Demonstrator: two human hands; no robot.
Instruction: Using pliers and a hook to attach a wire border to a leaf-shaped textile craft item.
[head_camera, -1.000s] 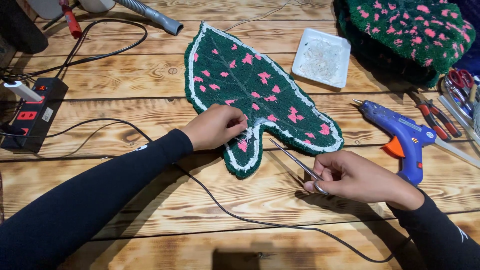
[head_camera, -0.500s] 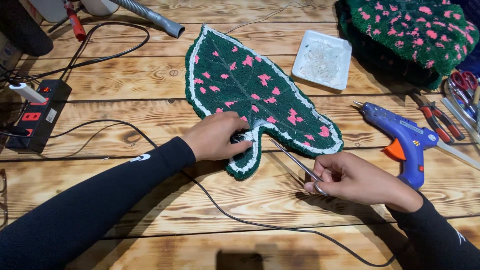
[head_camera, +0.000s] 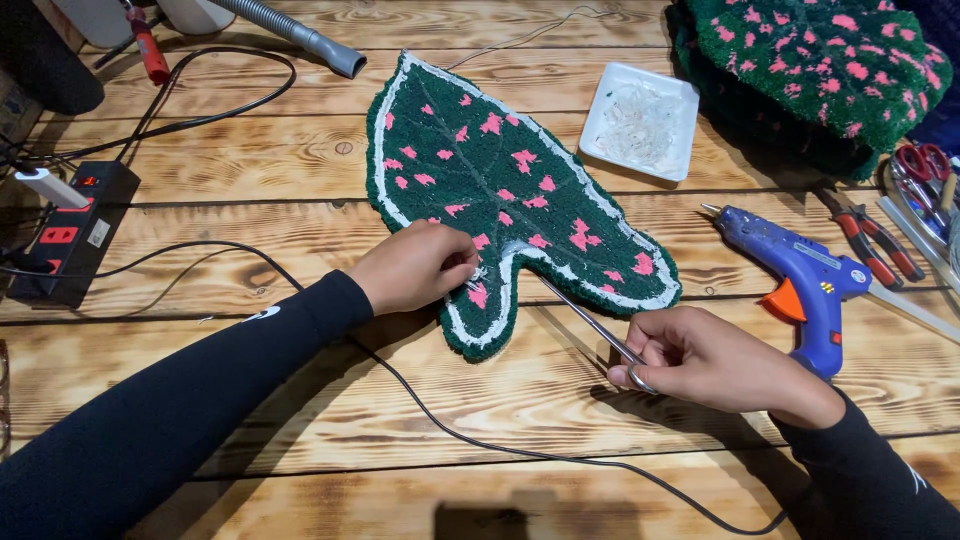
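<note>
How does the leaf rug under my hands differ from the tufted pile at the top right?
The leaf rug lies flat and whole in view, white-edged; the tufted pile is heaped, cut off by the frame, with no white edge showing. The left hand touches the rug; nothing touches the pile. Both are dark green with pink spots.

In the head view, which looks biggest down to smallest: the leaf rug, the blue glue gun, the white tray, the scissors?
1. Leaf rug, by far the largest.
2. Glue gun.
3. White tray, close to the glue gun, so that ranking is unsure.
4. Scissors, thin and partly hidden in the right hand.
</note>
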